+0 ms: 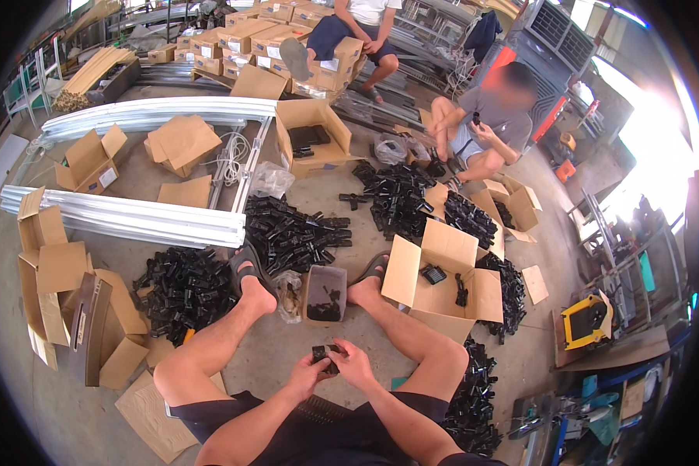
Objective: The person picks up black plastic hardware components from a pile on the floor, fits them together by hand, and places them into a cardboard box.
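Observation:
Both my hands meet in front of my lap around a small black plastic part (321, 354). My left hand (307, 376) grips it from below and the left. The fingers of my right hand (352, 363) close on its right end, hiding some of it. Between my feet stands a small open bin (325, 289) with dark small pieces inside, beside a clear plastic bag (288, 298). Heaps of similar black parts lie around: one beyond my left foot (287, 237), one left of my left leg (182, 295), another along my right leg (474, 396).
An open cardboard box (443, 283) with a few black pieces stands right of my right foot. Long silver metal profiles (124, 217) lie at left, near empty cartons (116, 326). A co-worker (493, 116) sits at far right holding a black part; another person (365, 31) sits on stacked boxes.

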The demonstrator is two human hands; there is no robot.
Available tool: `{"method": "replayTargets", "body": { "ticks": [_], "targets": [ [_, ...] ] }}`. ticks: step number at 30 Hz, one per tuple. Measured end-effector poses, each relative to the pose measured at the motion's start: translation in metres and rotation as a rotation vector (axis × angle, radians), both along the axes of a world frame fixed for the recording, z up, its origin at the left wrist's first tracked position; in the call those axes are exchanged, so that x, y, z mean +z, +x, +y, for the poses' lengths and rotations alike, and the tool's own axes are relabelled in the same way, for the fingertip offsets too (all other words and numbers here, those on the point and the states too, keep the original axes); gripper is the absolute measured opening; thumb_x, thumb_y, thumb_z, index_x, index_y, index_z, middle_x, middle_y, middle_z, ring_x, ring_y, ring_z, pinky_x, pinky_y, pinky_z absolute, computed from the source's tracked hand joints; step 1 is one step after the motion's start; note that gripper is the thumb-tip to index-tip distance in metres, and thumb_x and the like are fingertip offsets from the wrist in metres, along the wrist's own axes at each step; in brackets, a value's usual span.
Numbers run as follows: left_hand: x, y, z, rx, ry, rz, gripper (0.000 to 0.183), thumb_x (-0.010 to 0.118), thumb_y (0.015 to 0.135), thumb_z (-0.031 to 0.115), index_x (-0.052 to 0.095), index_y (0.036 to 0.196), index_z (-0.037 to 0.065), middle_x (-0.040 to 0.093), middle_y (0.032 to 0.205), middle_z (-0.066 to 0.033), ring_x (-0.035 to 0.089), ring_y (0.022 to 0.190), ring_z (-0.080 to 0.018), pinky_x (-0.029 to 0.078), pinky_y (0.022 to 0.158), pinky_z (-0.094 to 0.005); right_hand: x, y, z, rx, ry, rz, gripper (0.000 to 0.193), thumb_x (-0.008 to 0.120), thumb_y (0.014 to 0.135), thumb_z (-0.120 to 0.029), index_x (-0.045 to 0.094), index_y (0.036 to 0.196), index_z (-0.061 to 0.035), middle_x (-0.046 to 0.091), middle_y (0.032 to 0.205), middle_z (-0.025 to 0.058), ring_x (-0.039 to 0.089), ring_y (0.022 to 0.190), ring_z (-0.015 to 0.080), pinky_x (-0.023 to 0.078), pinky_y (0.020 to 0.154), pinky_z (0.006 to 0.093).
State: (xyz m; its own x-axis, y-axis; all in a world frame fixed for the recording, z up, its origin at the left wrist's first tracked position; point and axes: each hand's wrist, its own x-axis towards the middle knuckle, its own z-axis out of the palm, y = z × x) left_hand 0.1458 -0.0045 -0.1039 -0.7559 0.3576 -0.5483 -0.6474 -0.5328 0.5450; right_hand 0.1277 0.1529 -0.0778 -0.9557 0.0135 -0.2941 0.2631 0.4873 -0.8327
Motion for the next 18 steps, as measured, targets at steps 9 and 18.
{"method": "replayTargets", "body": {
  "ticks": [9,18],
  "targets": [
    [0.004,-0.006,-0.002,0.083,0.054,-0.063,0.03,0.052,0.108,0.027,0.063,0.118,0.0,0.068,0.099,-0.0098,0.069,0.09,-0.0233,0.06,0.088,-0.0415,-0.018,-0.002,0.011,-0.116,-0.19,0.06,0.039,0.073,0.093,-0.012,0.065,0.128,0.0017,0.075,0.105,0.0125,0.071,0.096,0.0158,0.056,0.083,0.0307],
    [-0.006,-0.013,-0.007,0.127,0.018,0.038,0.033,0.049,0.11,0.027,0.062,0.124,0.0,0.067,0.102,-0.01,0.069,0.094,-0.0236,0.06,0.091,-0.0426,0.012,-0.008,0.004,-0.127,-0.481,0.028,0.043,0.071,0.094,-0.003,0.057,0.134,0.0057,0.071,0.117,0.0107,0.066,0.108,0.0143,0.053,0.094,0.0283]
  ]
}}
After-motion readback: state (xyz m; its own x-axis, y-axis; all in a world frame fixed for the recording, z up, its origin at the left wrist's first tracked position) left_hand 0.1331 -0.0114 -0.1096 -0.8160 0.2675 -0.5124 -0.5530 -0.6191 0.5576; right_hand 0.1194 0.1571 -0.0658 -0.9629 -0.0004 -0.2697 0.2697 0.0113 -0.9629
